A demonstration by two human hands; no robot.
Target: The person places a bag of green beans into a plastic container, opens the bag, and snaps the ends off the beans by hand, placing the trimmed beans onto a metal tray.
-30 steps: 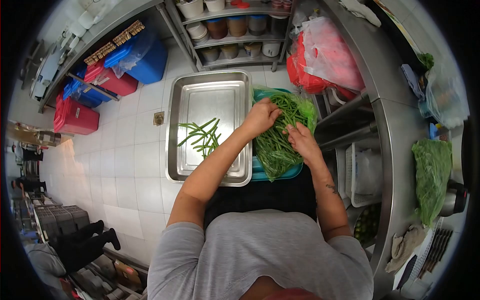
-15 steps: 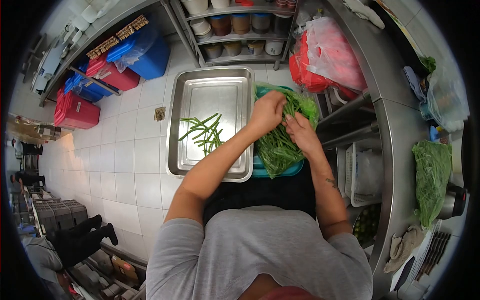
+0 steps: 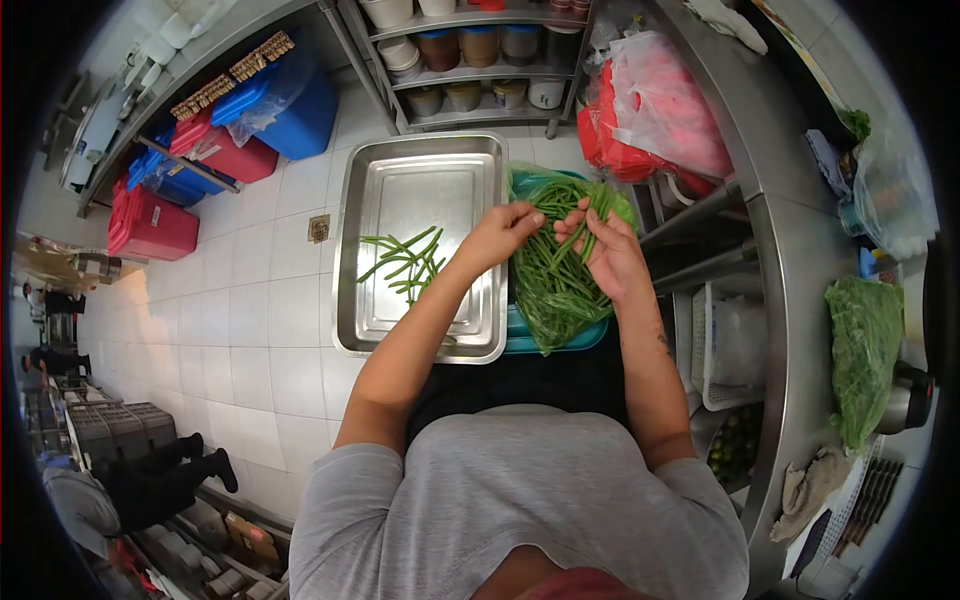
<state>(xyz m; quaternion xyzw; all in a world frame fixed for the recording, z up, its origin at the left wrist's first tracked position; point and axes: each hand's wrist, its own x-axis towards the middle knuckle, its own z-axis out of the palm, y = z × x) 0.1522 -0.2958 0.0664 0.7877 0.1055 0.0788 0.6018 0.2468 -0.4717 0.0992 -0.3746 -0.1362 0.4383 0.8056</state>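
Note:
A clear plastic bag point(image 3: 548, 325) full of long green beans point(image 3: 556, 268) rests open on a teal container point(image 3: 582, 338) in front of me. At the bag's left side my left hand point(image 3: 497, 236) is closed in a pinch; whatever lies between its fingertips is too small to make out. My right hand point(image 3: 618, 262), palm turned up, has its fingers curled around a few green beans over the bag's right side. To the left stands a steel tray point(image 3: 345, 250) with several cut green bean pieces point(image 3: 405, 258) on its bottom.
A steel counter point(image 3: 795, 260) runs along my right, bearing a bag of greens point(image 3: 865, 360). Shelves with tubs point(image 3: 480, 45) stand ahead, beside red plastic bags point(image 3: 650, 110). Lidded blue point(image 3: 300, 115) and red bins point(image 3: 150, 222) line the far left. Another person's legs point(image 3: 170, 470) show at lower left.
My hands have moved apart. The left hand shifted left and slightly down toward the bag's edge, and the right hand turned palm up with beans in its fingers.

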